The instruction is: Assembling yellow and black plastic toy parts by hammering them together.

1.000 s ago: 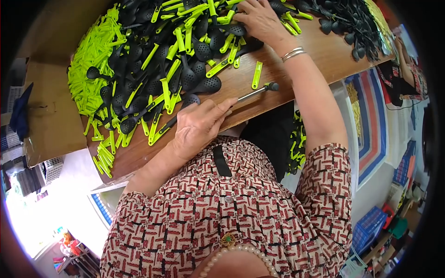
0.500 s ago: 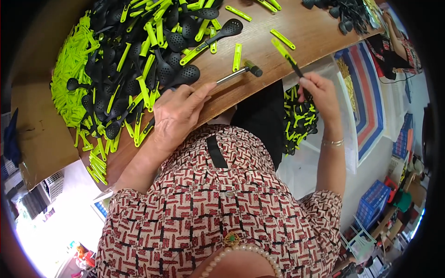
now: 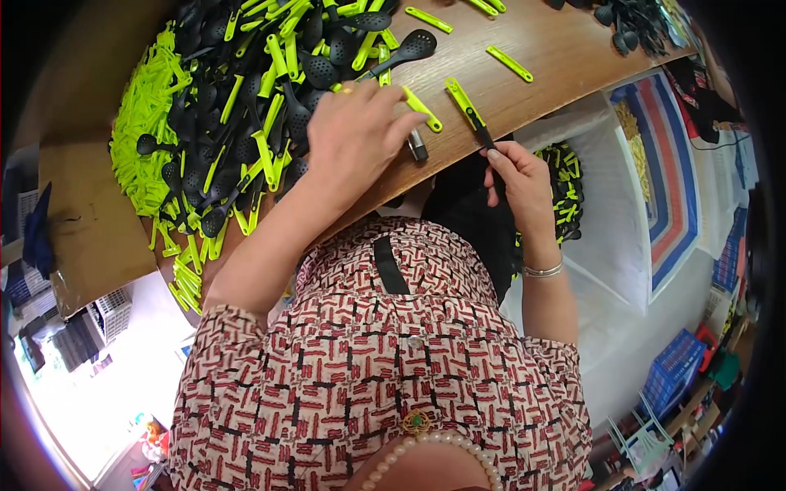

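My right hand (image 3: 517, 176) pinches the black shaft of a kitchen utensil (image 3: 468, 112) between thumb and fingers. Its lime-green handle points away over the table; the utensil's head is hidden. My left hand (image 3: 360, 135) reaches over the near side of the pile, thumb stretched out and apart from the fingers. Beside that thumb, a small hammer (image 3: 417, 147) shows its dark head near the table edge; its shaft is mostly hidden by the hand. A black slotted spoon (image 3: 413, 47) lies just beyond the fingers. Right of them rests a loose green handle (image 3: 424, 110).
Black slotted spoons and ladles (image 3: 319, 72) heap up on the left, beside a mound of green handles (image 3: 147, 123). More loose handles (image 3: 509, 64) lie on the wooden table (image 3: 557, 49). Below its edge, a white bag (image 3: 581, 262) holds several utensils. A cardboard sheet (image 3: 90, 221) stands left.
My left hand has let go of the hammer and moved up and right over the pile. The hammer sits nearer the table edge. My right hand brought its utensil left and closer in.
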A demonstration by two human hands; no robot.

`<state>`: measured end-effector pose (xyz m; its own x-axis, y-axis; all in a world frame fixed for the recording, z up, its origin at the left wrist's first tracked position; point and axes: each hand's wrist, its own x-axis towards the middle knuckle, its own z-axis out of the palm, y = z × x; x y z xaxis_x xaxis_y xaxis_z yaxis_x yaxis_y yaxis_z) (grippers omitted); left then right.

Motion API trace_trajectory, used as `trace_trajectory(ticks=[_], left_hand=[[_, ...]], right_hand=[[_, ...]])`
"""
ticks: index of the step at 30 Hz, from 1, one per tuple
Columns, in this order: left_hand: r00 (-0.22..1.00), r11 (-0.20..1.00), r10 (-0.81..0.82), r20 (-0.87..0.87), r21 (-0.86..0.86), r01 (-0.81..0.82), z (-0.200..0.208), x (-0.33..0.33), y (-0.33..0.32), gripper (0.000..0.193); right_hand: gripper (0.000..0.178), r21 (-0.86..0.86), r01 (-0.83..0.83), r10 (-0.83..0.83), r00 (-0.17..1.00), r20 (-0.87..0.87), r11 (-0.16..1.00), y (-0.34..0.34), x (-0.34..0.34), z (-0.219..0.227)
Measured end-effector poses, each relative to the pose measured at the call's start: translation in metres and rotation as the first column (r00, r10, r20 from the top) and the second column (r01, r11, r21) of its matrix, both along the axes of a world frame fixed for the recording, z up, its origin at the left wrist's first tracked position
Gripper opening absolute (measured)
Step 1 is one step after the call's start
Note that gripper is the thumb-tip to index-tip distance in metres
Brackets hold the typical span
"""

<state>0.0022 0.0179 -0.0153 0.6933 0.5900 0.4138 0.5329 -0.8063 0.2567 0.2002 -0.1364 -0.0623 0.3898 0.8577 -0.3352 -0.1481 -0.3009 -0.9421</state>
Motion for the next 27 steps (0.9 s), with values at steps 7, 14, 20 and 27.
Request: trace_trajectory(ticks=[7,14,20,27], left_hand=[[0.986,0.980,-0.025,-0.167,-0.199,-0.009,-0.011,0.032,0.024,0.035],[0.990,0.939,-0.113,0.081,-0.316,0.133,-0.017,0.040,0.021,0.033],[0.987,0.959,-0.151,-0.057,-0.252,0.133,-0.023,0.044,0.027,0.028],[0.992,0.883,-0.113,0.057,-0.453,0.127,-0.014,0.043,0.032,0.023]], right_hand=[[0.019,-0.012,0.050,-0.050,0.999,-0.003,0.999,-0.004,-0.007,-0.002],[0.019,0.022,0.057,-0.056,0.997,-0.044,0.998,-0.005,-0.009,-0.003],[0.020,0.016,0.088,-0.087,0.994,-0.061,0.996,-0.007,-0.010,0.002],[0.020,0.018,0.096,-0.094,0.991,-0.091,0.995,-0.006,-0.002,0.001]])
